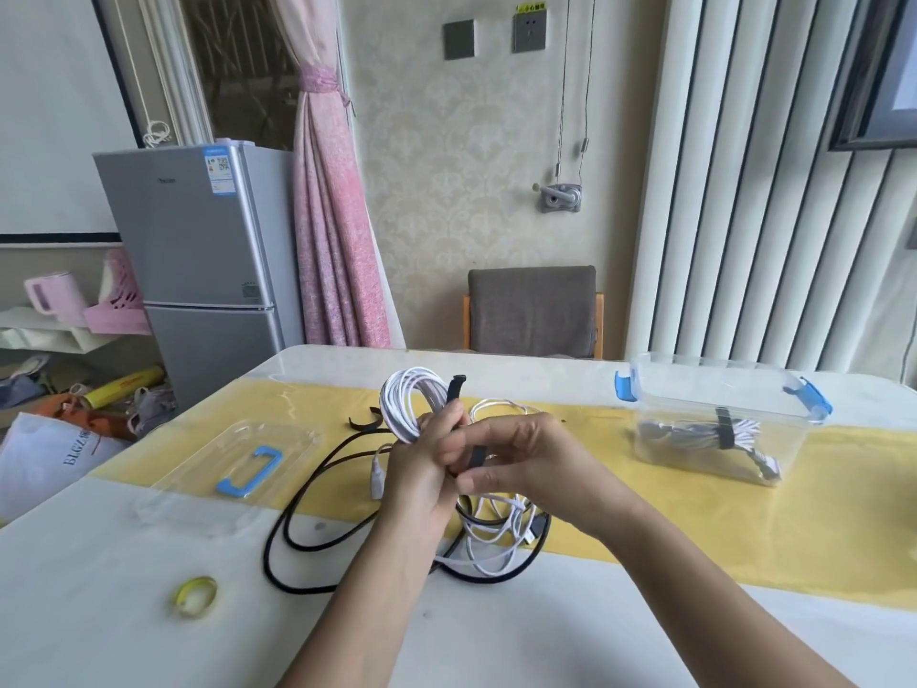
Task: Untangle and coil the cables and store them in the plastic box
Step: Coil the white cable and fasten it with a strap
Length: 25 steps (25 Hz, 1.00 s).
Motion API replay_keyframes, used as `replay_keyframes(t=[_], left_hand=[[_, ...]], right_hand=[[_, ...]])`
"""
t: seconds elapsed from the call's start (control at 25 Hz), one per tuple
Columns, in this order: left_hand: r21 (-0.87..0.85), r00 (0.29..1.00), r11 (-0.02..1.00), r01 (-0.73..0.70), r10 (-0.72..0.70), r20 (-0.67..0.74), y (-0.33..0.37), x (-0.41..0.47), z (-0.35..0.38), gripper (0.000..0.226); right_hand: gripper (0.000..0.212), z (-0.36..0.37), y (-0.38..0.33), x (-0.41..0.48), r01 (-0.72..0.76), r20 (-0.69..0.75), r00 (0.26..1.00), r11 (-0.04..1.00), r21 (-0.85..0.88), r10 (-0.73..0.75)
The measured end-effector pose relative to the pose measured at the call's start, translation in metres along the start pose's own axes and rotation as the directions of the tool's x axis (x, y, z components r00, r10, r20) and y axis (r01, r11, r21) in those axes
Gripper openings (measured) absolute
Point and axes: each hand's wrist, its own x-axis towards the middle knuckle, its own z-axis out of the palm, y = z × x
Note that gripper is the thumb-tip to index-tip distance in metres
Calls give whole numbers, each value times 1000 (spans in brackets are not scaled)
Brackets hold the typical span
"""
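My left hand (422, 469) grips a coiled white cable (412, 399) held upright above the table. A black strap (454, 389) sticks up beside the coil, and its other end runs down to my right hand (516, 454), which pinches it close against the left hand. Below the hands lies a tangle of black cable (297, 518) and loose white cable (496, 543). The clear plastic box (714, 389) with blue latches stands at the right and holds a strapped cable bundle (714, 432).
The box's clear lid (233, 469) with a blue handle lies at the left on the yellow runner. Another black strap (364, 422) rests behind the cables. A yellow tape roll (195, 594) sits near the front left. A chair (531, 310) stands behind the table.
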Motion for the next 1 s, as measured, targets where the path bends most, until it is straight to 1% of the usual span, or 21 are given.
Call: replay_keyframes(t=[0.04,0.08,0.12,0.2,0.24,0.28,0.36,0.4,0.48,0.6,0.68,0.8,0.92,1.0], left_hand=[[-5,1000,1000,-13,13,-4,0,0,0,17],[1,1000,1000,-28,28,-13,1,-2,1,18],[19,999,999,-44,45,-27,1,-1,0,19],[63,995,995,-81,84,-49,4,-4,1,23],[62,993,993,-101,104,-48,5,-6,1,24],[53,993,992,-112,115,-39,5,-6,0,24],[49,996,995,-84,84,7,8,-9,-1,23],[66,998,996,-55,52,35,10,-11,-2,28],[161,997,987,-9,-5,81,14,-13,-5,45],[260,987,966,6,-48,156,19,-19,-7,59],[347,975,938,-4,-73,210,21,-22,-8,70],[457,952,889,1,-141,272,22,-27,-7,80],[567,915,824,-21,-212,343,24,-34,-4,72],[604,889,796,-37,-249,384,24,-38,-4,66]], right_hand=[[27,1,-1,0,13,-2,1000,1000,-22,-13],[27,2,-2,-1,30,-18,999,995,-91,-32],[27,2,-3,-2,43,-43,998,978,-202,-53],[24,1,-4,-2,86,-83,987,899,-430,-134],[20,2,-6,-3,118,-80,980,858,-500,-181],[17,2,-8,-4,152,-67,973,833,-531,-221],[10,3,-15,-6,191,-43,967,828,-527,-250],[11,3,-19,-8,185,-46,969,842,-507,-241],[16,0,-27,-12,157,-90,972,887,-435,-216],[17,-10,-37,-16,144,-120,975,940,-309,-188],[14,-17,-41,-17,105,-67,990,971,-213,-122],[19,-31,-46,-24,42,34,999,979,-201,-36],[14,-38,-52,-30,3,162,986,985,-170,25],[8,-40,-52,-30,-33,216,974,986,-164,68]])
